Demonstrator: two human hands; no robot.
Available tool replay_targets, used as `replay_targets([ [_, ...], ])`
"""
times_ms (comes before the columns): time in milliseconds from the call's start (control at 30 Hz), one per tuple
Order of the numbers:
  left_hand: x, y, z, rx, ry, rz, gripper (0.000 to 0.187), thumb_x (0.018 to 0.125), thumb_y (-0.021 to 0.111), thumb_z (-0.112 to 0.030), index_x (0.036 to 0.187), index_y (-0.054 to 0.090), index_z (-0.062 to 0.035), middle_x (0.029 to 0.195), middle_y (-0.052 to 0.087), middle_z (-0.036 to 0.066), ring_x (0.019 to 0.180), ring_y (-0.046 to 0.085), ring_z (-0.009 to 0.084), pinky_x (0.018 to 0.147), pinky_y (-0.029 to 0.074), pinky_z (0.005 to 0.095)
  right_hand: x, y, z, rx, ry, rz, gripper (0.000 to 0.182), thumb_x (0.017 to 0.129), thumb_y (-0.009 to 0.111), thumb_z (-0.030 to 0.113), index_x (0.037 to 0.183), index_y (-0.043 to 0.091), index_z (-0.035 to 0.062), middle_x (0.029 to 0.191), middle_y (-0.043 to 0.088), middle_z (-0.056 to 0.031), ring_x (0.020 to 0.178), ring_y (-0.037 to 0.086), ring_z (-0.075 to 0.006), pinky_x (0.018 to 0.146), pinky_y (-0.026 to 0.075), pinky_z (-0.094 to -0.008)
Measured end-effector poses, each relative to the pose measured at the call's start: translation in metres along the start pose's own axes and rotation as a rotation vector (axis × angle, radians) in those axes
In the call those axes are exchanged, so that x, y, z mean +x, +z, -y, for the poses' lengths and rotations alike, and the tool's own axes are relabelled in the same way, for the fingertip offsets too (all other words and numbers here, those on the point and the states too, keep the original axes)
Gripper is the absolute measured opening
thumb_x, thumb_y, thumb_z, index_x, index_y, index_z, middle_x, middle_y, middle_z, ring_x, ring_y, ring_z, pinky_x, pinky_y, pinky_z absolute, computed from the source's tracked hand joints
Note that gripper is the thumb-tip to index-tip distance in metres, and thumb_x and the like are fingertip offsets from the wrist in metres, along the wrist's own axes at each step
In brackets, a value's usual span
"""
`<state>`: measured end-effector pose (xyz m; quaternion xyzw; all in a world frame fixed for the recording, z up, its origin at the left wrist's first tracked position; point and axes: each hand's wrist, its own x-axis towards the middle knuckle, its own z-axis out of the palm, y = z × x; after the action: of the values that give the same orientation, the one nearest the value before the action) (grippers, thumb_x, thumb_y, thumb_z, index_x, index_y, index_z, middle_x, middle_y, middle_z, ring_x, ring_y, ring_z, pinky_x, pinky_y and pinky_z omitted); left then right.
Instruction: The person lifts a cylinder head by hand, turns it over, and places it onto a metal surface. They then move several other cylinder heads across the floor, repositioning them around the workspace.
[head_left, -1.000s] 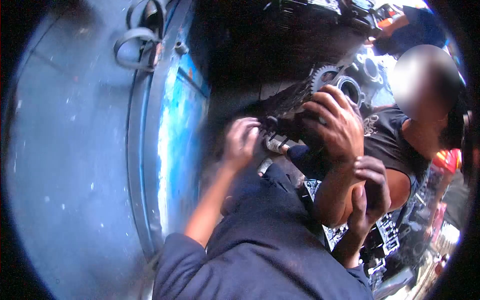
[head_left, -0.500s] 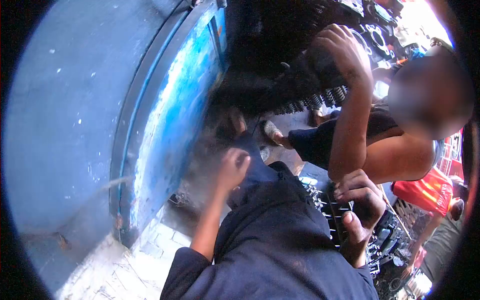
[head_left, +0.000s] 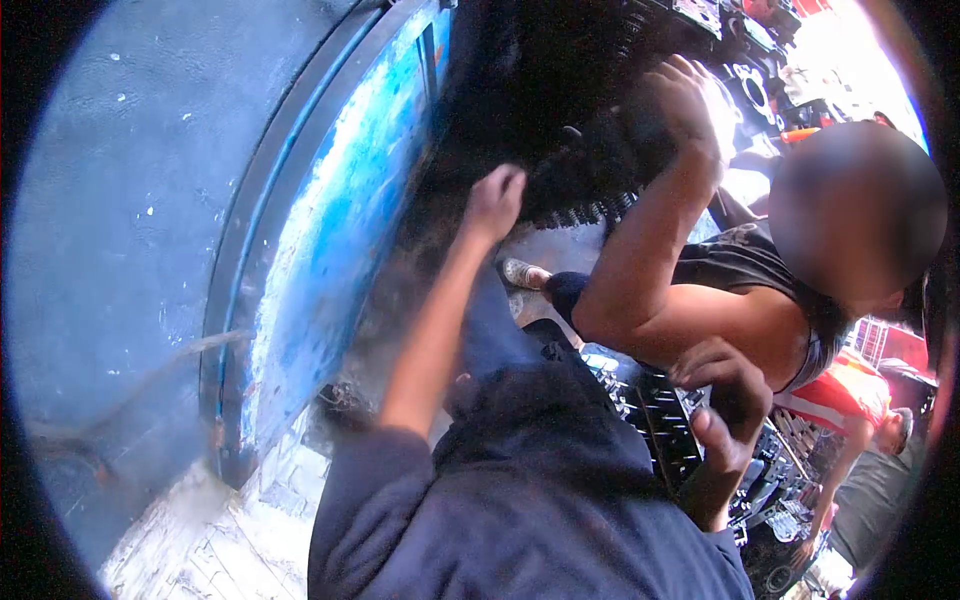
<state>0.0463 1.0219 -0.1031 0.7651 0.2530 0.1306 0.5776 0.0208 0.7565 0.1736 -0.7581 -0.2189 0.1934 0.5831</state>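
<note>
My left hand (head_left: pixel 495 205) is held out at the upper middle, beyond the dark shirt, with its fingers curled in. Nothing shows in it, and it touches nothing visible. My right hand (head_left: pixel 728 395) is raised at the right, its fingers loosely bent and its thumb apart, holding nothing. Behind and below it are dark metal engine parts (head_left: pixel 675 425). Close beyond my right hand, a person in a dark sleeveless top (head_left: pixel 745 260) holds a bent arm up, with a hand (head_left: pixel 695 105) raised.
A blue metal panel (head_left: pixel 335 215) fills the left side. Rows of coiled springs (head_left: pixel 590 213) and more metal parts (head_left: pixel 750 90) lie farther up. Another person in a red top (head_left: pixel 845 390) bends at the right over parts. Pale flooring (head_left: pixel 215 535) shows at the lower left.
My left hand has moved up and slightly right, away from my body. The person in the sleeveless top has shifted left and nearer. My right hand has barely moved.
</note>
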Motion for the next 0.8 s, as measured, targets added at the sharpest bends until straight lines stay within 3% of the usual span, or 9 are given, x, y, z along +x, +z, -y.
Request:
replay_targets([
  [133,0.101,0.061,0.035,-0.018,0.023,0.245,0.042,0.092,0.041,-0.034,0.096,0.063,0.0013,0.098,0.063,0.027,0.096,0.061,0.041,0.081,0.047,0.0458,-0.008,0.008,0.006,0.021,0.046,0.205,0.038,0.063,0.074,0.032,0.077,0.064,-0.0021,0.079,0.065,-0.0162,0.074,0.061,-0.0268,0.07,0.047,-0.0354],
  [233,0.094,0.061,0.018,0.213,0.121,0.512,0.041,0.092,0.038,-0.03,0.095,0.063,0.002,0.102,0.061,0.028,0.098,0.06,0.0421,0.084,0.046,0.047,-0.017,0.009,0.008,0.01,0.091,0.185,0.037,0.063,0.072,0.029,0.078,0.065,-0.0037,0.078,0.065,-0.0158,0.074,0.061,-0.0269,0.071,0.047,-0.0345],
  [267,0.094,0.074,0.023,0.178,-0.016,0.528,0.037,0.092,0.038,-0.026,0.097,0.06,0.003,0.105,0.06,0.028,0.099,0.059,0.0424,0.085,0.046,0.0489,-0.017,0.015,0.01,0.027,0.117,0.133,0.037,0.063,0.071,0.029,0.078,0.065,-0.0042,0.077,0.065,-0.0155,0.073,0.061,-0.0263,0.07,0.046,-0.0335],
  [400,0.058,0.082,0.024,0.055,0.193,0.344,0.025,0.089,0.041,-0.014,0.096,0.058,0.0019,0.099,0.06,0.029,0.098,0.056,0.0454,0.082,0.045,0.052,-0.013,0.029,0.014,-0.065,0.208,-0.144,0.036,0.068,0.069,0.029,0.078,0.065,-0.0053,0.076,0.064,-0.0156,0.07,0.059,-0.0239,0.067,0.044,-0.0311],
  [433,0.052,0.091,0.024,0.026,0.149,0.311,0.021,0.088,0.042,-0.011,0.094,0.058,0.0015,0.098,0.059,0.029,0.097,0.056,0.0457,0.082,0.046,0.0514,-0.013,0.032,0.016,-0.073,0.228,-0.202,0.036,0.069,0.068,0.029,0.078,0.065,-0.0055,0.076,0.063,-0.0157,0.07,0.058,-0.0234,0.067,0.043,-0.0307],
  [467,0.048,0.105,0.038,0.012,0.266,0.235,0.021,0.088,0.044,-0.011,0.098,0.056,0.0025,0.096,0.06,0.029,0.096,0.056,0.0464,0.082,0.046,0.052,-0.011,0.032,0.017,-0.082,0.248,-0.257,0.036,0.07,0.068,0.029,0.078,0.064,-0.0057,0.076,0.063,-0.0159,0.07,0.058,-0.023,0.066,0.043,-0.0303],
  [533,0.041,0.124,0.043,-0.064,0.288,0.032,0.022,0.09,0.045,-0.013,0.103,0.054,0.003,0.096,0.059,0.03,0.094,0.055,0.0481,0.081,0.045,0.0526,-0.006,0.023,0.017,-0.143,0.238,-0.255,0.036,0.076,0.066,0.029,0.079,0.062,-0.0069,0.079,0.062,-0.016,0.074,0.057,-0.0221,0.07,0.043,-0.0305],
  [633,0.042,0.124,0.049,-0.018,0.38,0.017,0.025,0.092,0.045,-0.014,0.108,0.051,0.0036,0.098,0.058,0.031,0.092,0.054,0.0491,0.079,0.045,0.0536,-0.001,0.017,0.023,-0.206,0.244,-0.296,0.034,0.079,0.064,0.027,0.08,0.06,-0.0065,0.08,0.06,-0.0152,0.079,0.056,-0.022,0.076,0.042,-0.0308],
  [800,0.055,0.103,0.039,-0.054,0.355,0.006,0.02,0.093,0.042,-0.013,0.104,0.051,0.0016,0.097,0.059,0.03,0.091,0.054,0.0487,0.077,0.044,0.0543,0.001,0.018,0.018,-0.256,0.362,-0.327,0.024,0.082,0.061,0.02,0.083,0.061,-0.0041,0.082,0.059,-0.0103,0.079,0.054,-0.0166,0.074,0.04,-0.0272],
])
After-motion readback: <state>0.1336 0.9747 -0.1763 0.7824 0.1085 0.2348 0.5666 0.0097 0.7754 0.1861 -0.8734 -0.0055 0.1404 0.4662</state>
